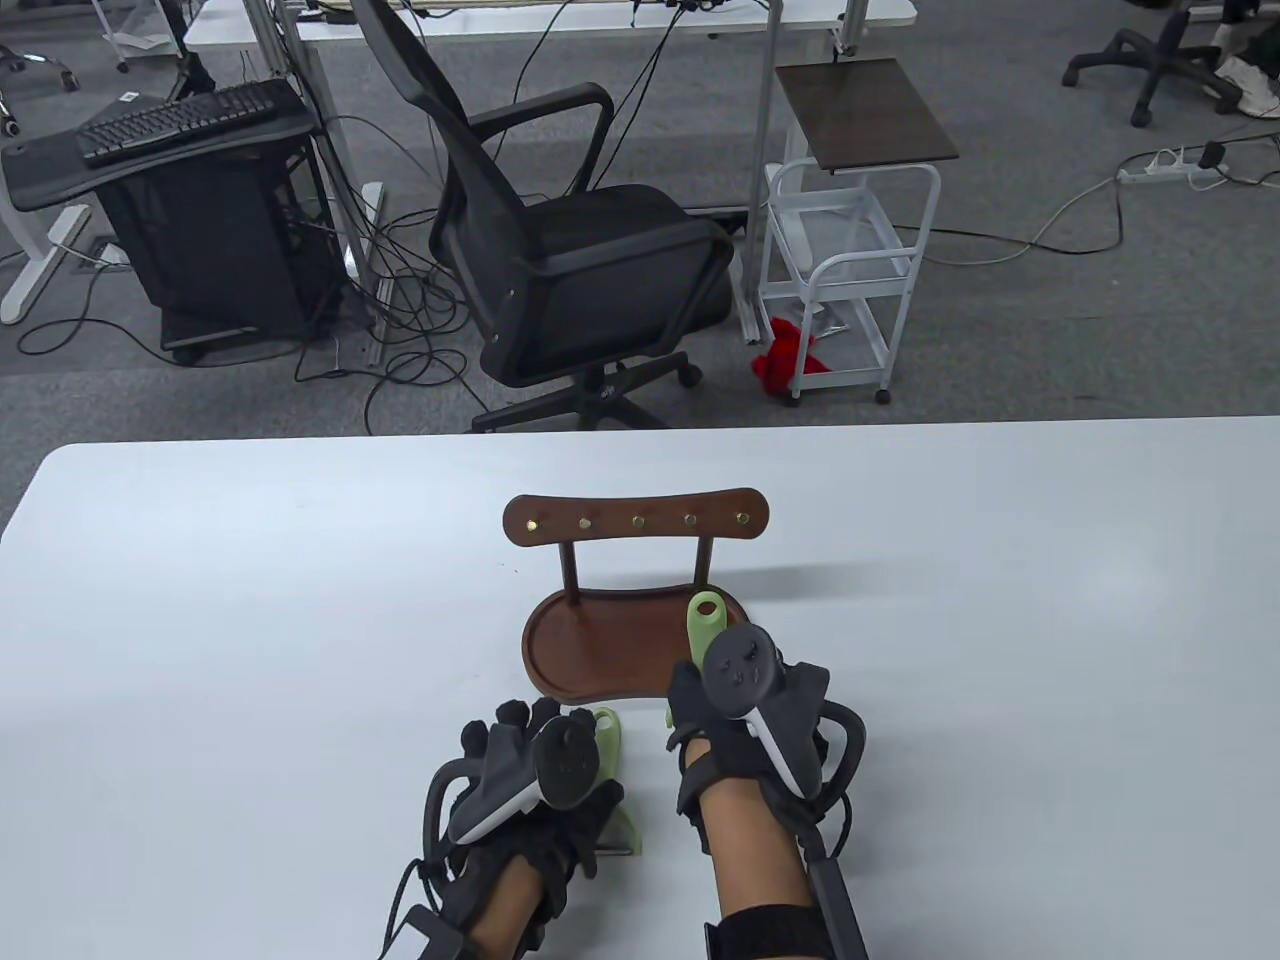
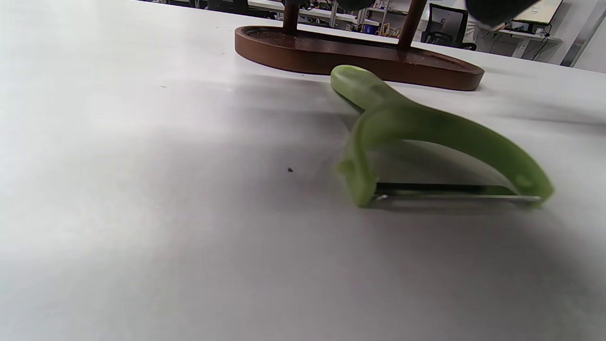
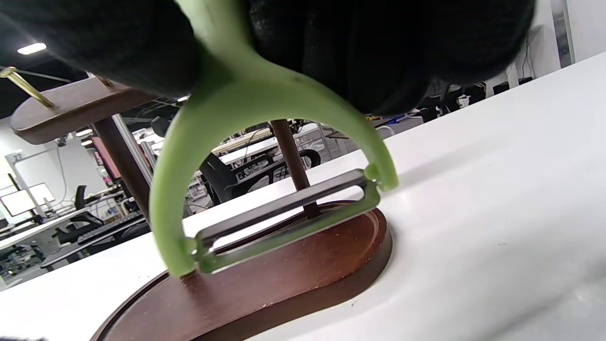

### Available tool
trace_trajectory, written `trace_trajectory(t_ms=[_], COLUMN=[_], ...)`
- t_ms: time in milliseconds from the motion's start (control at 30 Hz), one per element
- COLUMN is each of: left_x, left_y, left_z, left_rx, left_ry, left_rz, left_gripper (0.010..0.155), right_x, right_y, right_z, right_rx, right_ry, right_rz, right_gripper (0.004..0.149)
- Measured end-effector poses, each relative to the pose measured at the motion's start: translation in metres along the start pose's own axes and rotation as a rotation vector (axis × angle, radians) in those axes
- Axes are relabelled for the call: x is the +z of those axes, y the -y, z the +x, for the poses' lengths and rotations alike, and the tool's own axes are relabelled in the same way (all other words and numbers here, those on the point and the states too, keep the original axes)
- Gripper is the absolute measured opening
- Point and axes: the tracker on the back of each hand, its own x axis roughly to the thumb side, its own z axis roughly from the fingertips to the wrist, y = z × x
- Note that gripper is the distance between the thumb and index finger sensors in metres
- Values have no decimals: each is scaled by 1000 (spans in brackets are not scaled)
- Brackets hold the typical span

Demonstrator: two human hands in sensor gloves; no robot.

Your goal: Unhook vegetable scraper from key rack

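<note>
above the rack tray [image 1: 560, 650], right hand [image 1: 745, 700] grips a green scraper [image 3: 246, 109]; left hand [image 1: 530, 770] grip unclear

A broad white table with rounded corners [image 1: 250, 620] carries everything. On it stands a dark brown wooden key rack [image 1: 630, 600], its oval tray base flat on the tabletop and two slim posts holding up a curved top bar with five brass pegs. Just beside the base's near edge, a pale green plastic Y-shaped vegetable scraper [image 2: 426, 137] lies on the white surface, metal blade nearest the left wrist camera.
</note>
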Motion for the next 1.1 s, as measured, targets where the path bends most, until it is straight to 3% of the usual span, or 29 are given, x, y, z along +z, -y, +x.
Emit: trace_trajectory(t_ms=[367, 600, 1100], left_x=[-1, -4, -8], left_y=[0, 7, 11], left_z=[0, 4, 5], left_rx=[-9, -23, -31], left_ry=[3, 6, 2], left_rz=[29, 12, -9], left_gripper=[77, 77, 76], right_x=[18, 26, 28], right_y=[-15, -27, -80], right_z=[-21, -18, -31], right_rx=[29, 91, 168], right_ry=[46, 103, 107], right_rz=[37, 77, 228], right_gripper=[54, 54, 54])
